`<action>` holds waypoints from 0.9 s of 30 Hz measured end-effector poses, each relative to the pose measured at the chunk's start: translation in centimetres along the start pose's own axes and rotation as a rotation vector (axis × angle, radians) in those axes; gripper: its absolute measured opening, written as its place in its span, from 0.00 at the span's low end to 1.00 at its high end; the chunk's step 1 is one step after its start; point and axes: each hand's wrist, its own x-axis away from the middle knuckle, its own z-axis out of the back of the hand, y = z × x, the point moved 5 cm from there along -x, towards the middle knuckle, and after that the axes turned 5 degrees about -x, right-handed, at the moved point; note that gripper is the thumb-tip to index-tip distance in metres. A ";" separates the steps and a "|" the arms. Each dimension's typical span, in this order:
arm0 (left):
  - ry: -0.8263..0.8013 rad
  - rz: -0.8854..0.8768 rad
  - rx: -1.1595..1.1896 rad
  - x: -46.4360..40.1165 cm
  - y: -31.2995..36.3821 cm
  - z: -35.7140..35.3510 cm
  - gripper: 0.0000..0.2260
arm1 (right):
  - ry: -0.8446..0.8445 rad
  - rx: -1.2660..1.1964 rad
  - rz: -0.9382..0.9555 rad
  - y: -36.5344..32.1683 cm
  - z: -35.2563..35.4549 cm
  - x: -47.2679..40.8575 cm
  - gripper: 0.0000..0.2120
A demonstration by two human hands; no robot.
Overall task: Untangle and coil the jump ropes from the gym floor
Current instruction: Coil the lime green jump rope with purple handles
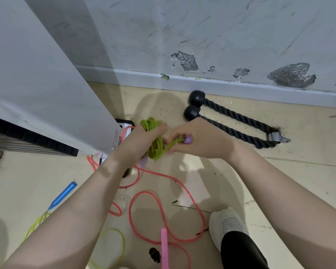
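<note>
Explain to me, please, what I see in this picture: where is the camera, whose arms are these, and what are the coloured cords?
There is no machine here. The camera sits on a person's head and looks down, so the two bare arms are that person's own. The left hand grips a bundle of green jump rope already wound into loops. The right hand pinches the rope's end near its small lilac handle with its fingers. On the beige gym floor lie a loose pink jump rope, a thin yellow jump rope and a blue plastic handle. By the scuffed white wall rests a thick black braided rope with rubber end knobs. The person's white shoe shows at lower right.
</note>
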 end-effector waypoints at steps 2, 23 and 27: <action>-0.203 0.047 -0.039 0.8 0.1 -1.0 0.14 | 0.068 -0.052 -0.002 0.1 0.8 0.2 0.09; -0.429 0.081 0.352 1.4 1.6 -2.3 0.28 | -0.153 -0.785 -0.201 1.2 -1.4 0.2 0.29; -0.346 0.114 0.306 1.3 2.4 -2.5 0.29 | -0.096 -0.860 -0.182 1.3 -1.2 0.2 0.27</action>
